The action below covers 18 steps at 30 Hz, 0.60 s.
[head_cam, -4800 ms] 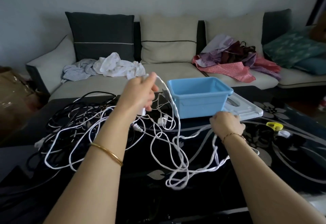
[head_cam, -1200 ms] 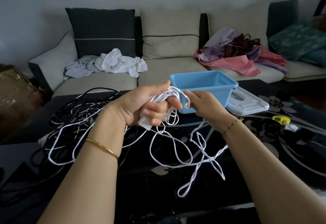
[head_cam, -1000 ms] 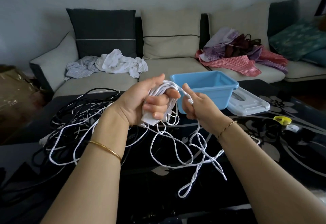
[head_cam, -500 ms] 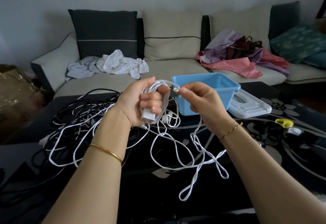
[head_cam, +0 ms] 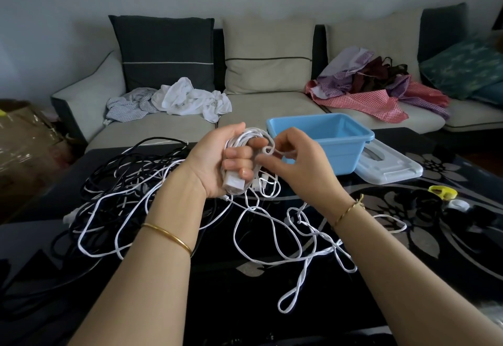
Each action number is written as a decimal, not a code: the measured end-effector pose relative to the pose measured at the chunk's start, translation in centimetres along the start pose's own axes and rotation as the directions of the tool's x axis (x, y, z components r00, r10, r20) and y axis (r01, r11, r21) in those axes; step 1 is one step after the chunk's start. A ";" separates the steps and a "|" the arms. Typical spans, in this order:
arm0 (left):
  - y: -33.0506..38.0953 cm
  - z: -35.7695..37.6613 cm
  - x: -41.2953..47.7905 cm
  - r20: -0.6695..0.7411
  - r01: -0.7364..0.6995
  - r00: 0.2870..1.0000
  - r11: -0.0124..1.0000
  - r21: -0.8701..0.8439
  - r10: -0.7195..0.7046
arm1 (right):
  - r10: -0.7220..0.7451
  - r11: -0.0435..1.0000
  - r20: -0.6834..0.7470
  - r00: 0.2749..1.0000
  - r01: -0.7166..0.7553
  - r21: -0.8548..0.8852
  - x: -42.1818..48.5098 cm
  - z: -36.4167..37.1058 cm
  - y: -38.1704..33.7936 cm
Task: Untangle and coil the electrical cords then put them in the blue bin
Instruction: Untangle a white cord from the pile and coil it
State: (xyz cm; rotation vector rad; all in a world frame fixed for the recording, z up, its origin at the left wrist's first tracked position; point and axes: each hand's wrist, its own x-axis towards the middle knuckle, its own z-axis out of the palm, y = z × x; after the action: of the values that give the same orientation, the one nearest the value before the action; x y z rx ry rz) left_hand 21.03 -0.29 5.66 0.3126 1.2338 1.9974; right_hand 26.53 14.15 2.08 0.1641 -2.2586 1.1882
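At the left end of the dark table (head_cam: 231, 305) a tangle (head_cam: 128, 182) of black and white cords lay heaped, not yet sorted. Just right of it the left hand (head_cam: 217, 163) was raised above the table, its fingers curled tight round a coil (head_cam: 245, 137) of white cord, with a white plug block (head_cam: 234, 182) poking out beneath the little finger. The right hand (head_cam: 296, 157) was close against it, fingertips nearly touching the left knuckles, pinching a small loop of the same cord at the coil's edge. From there the cord dropped to the table as a loose run (head_cam: 299, 219), sprawled in open loops below the hands and toward the person, trailing mostly down and to the right, under the right forearm; it looked knotted in at least one spot. That slack lay on the right hand's side, so feeding more turns onto the coil would likely fall to that hand while the left held firm. The blue bin (head_cam: 321, 138) stood open and apparently empty just behind the right hand, nearer to it than to the left, with a white lid (head_cam: 389, 166) flat beside it and a small yellow object (head_cam: 442, 191) farther right.
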 end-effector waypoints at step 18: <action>-0.4 0.8 0.1 0.080 0.052 0.995 0.986 0.157 -0.066 | 0.582 0.216 0.450 0.677 -0.662 0.717 1.3 -1.2 1.2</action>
State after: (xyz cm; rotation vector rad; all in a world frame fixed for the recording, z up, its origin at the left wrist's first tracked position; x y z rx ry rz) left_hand 21.65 0.43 5.70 0.4280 1.3308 1.8232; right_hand 25.50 16.02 2.45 -0.4222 -1.5278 2.7546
